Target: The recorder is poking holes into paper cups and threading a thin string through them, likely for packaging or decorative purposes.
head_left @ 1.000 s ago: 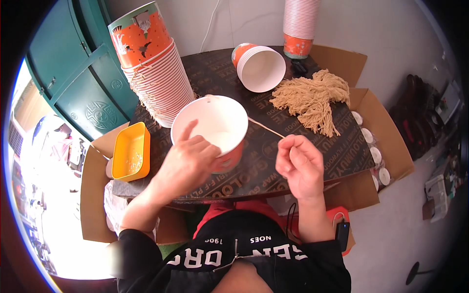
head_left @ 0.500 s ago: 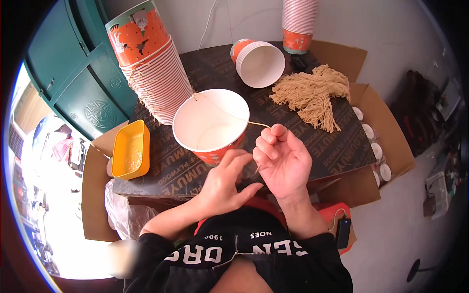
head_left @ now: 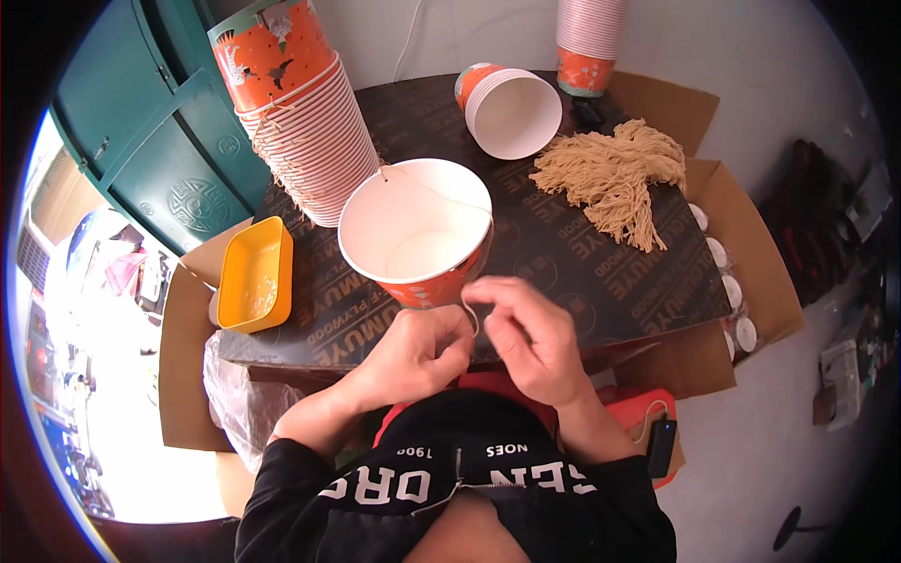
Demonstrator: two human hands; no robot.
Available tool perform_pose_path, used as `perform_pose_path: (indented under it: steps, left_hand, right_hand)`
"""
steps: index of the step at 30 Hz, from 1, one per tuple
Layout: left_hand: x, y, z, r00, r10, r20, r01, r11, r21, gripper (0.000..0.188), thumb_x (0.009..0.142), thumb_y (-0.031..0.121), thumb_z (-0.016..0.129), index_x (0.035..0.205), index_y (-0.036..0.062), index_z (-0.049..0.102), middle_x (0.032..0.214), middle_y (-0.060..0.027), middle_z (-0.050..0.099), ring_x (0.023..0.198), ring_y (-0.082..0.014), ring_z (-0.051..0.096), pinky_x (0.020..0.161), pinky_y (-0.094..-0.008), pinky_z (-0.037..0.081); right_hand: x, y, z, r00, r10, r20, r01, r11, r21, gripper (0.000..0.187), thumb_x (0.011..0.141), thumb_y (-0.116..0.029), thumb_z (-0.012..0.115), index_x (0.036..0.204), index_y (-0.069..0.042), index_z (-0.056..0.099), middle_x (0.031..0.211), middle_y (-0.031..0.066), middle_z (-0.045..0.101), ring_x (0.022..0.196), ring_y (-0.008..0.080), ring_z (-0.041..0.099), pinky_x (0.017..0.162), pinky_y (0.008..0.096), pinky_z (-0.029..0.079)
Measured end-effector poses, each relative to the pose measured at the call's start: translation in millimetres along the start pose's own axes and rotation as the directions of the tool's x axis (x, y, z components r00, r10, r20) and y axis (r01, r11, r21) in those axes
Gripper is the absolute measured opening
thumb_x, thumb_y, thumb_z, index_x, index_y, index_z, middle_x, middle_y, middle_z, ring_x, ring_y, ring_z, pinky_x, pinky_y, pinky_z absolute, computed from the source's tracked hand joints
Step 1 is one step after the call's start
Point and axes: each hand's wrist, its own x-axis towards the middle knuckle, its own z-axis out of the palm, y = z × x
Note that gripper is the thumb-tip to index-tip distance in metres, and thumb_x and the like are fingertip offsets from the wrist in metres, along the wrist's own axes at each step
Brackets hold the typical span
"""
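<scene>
A: So what step is this person on?

B: Cord handling, I'd say. There's a white-lined paper bucket (head_left: 413, 230) standing on the dark tabletop (head_left: 526, 230), near the edge in front of them. A thin tan cord (head_left: 476, 324) comes off the far-left rim, crosses the opening, and shows again between the hands.

A: Who's got the cord?

B: Honestly hard to call. The left hand (head_left: 413, 355) is curled up small, thumb against the bent fingers, right beside the cord, but the view doesn't show whether it's pinched. The right hand (head_left: 533, 342) is half open, thumb and forefinger apart, forefinger reaching toward that bit of cord. Can't tell if its tucked fingers have any.

A: What does the next move call for, then?

B: A small, sure fingertip pinch on that end, imo, with slack left so the bucket doesn't get tugged over.

A: And the rest of the stuff?

B: Tall stack of nested orange buckets (head_left: 314, 141) at left with cord bits along the rims, yellow tub (head_left: 246, 267) nearer, tan cord bundle (head_left: 615, 178) off to the right.
</scene>
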Motion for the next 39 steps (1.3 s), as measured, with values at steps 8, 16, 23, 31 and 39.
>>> perform_pose_path:
  steps: [8,16,23,31,39]
  left_hand:
    - [-5,20,-7,0.975,0.132,-0.177,-0.077,0.955,0.286,0.004,0.083,0.001,0.063,0.084,-0.001,0.059,0.06,-0.0094,0.059,0.054,-0.0154,0.061,0.053,-0.0301,0.048]
    - [-14,21,-20,0.893,0.175,-0.415,-0.122,0.981,0.15,0.004,0.091,-0.002,0.058,0.087,-0.0022,0.058,0.067,0.0001,0.061,0.059,-0.0022,0.053,0.052,-0.0197,0.042]
    - [-19,18,-28,0.87,0.201,-0.451,-0.14,0.976,0.166,0.005,0.092,-0.002,0.057,0.087,-0.0024,0.058,0.068,-0.0008,0.061,0.061,-0.002,0.053,0.055,-0.0185,0.041]
    - [-18,25,-33,0.853,0.209,-0.479,-0.153,0.976,0.152,0.006,0.092,-0.002,0.057,0.086,-0.0021,0.058,0.069,-0.0006,0.062,0.061,-0.0022,0.054,0.055,-0.0184,0.041]
    - [-18,28,-33,0.853,0.226,-0.471,-0.157,0.971,0.181,0.006,0.091,-0.002,0.058,0.085,-0.0016,0.058,0.067,-0.0008,0.061,0.059,-0.0026,0.054,0.053,-0.0186,0.041]
  right_hand:
    - [-1,-1,10,0.995,0.099,0.01,-0.099,0.995,0.024,0.013,0.085,0.004,0.068,0.098,0.001,0.064,0.084,0.0135,0.068,0.073,0.0252,0.069,0.063,0.0326,0.053]
    - [3,12,24,0.977,-0.013,-0.213,-0.019,0.989,-0.148,0.01,0.083,0.008,0.069,0.084,0.0,0.062,0.066,0.0013,0.057,0.053,0.0039,0.048,0.048,0.0213,0.037]
    - [7,30,39,0.948,-0.132,-0.291,0.066,0.972,-0.224,0.014,0.082,0.008,0.07,0.079,0.0,0.059,0.063,0.0011,0.053,0.052,0.0057,0.047,0.047,0.0225,0.038]
    - [15,33,43,0.94,-0.188,-0.285,0.102,0.952,-0.29,0.016,0.081,0.008,0.07,0.077,-0.001,0.057,0.062,0.0042,0.053,0.049,0.0108,0.05,0.046,0.0255,0.039]
    - [18,32,47,0.933,-0.203,-0.296,0.106,0.944,-0.311,0.023,0.075,0.009,0.071,0.074,-0.005,0.053,0.061,0.0053,0.049,0.05,0.0224,0.052,0.047,0.0345,0.041]
